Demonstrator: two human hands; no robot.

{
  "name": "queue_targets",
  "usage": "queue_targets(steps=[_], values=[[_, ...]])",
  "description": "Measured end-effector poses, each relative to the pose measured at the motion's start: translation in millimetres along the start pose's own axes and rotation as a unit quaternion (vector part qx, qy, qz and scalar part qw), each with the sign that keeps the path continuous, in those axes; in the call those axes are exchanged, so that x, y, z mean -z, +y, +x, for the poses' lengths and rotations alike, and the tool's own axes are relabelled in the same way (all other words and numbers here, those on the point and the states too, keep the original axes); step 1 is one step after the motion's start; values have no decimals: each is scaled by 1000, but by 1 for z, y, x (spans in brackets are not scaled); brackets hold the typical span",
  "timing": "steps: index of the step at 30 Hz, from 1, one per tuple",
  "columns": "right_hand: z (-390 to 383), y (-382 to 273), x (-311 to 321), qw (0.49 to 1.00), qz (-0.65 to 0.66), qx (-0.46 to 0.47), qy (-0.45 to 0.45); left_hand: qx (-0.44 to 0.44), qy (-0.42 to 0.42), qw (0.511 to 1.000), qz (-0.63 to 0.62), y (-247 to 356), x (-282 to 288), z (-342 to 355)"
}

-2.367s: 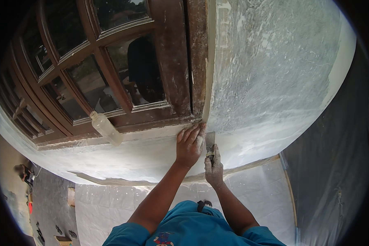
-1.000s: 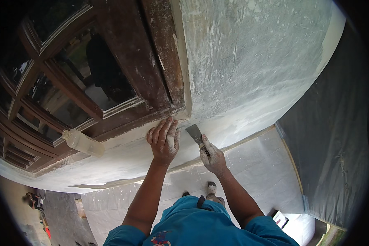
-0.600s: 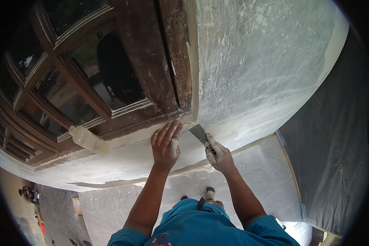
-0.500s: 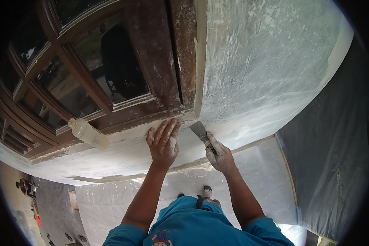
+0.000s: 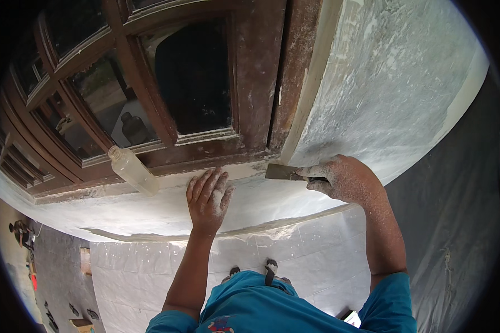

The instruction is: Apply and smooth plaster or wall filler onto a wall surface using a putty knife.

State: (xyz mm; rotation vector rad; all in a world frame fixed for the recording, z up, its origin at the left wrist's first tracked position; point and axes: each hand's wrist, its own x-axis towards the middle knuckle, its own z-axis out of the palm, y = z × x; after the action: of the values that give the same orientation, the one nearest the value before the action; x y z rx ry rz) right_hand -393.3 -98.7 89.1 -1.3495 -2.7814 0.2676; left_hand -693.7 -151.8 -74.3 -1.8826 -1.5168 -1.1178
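1. While the right hand [image 5: 347, 178] closes around the handle of a putty knife [image 5: 282, 172], its whitened fingers reach leftward along the tool, covering most of the handle.

2. That wrist bends inward; the forearm rises from the lower right, the elbow is held out to the side, and pale dust speckles the skin up to the forearm.

3. The knife's blade is flat, grey and broad, with a straight front edge pointing left. It lies nearly level across the view, at the lower right corner of the brown window frame [image 5: 255, 83], over the pale sill [image 5: 244, 172]. Whether it touches the surface cannot be told.

4. The left hand [image 5: 207, 197] is loose and unclenched, well left of the blade, palm down over the sill. Its fingers extend toward the window, slightly parted, with the thumb side coated white; its forearm slants up from the lower left.

5. Beyond that hand, a clear plastic bottle [image 5: 133, 171] stands near the frame, appearing tilted in this view.

6. Right of the window spreads a blotchy grey-white wall [image 5: 400, 77]; below, pale sheeting [image 5: 322, 244] covers the floor near the person's shoes [image 5: 271, 266].
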Motion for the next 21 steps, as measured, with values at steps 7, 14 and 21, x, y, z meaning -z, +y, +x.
queue_targets(steps=[7, 14, 21], values=[[24, -25, 27, 996, -48, -4, -69, 21, 1, 999, -25, -10, 6, 2], [43, -47, 38, 991, -52, -31, -116, 26, -8, 998, -49, -9, 4, -2], [47, -48, 39, 994, -41, -13, -100, 25, 12, 998, -64, -11, 1, -3]])
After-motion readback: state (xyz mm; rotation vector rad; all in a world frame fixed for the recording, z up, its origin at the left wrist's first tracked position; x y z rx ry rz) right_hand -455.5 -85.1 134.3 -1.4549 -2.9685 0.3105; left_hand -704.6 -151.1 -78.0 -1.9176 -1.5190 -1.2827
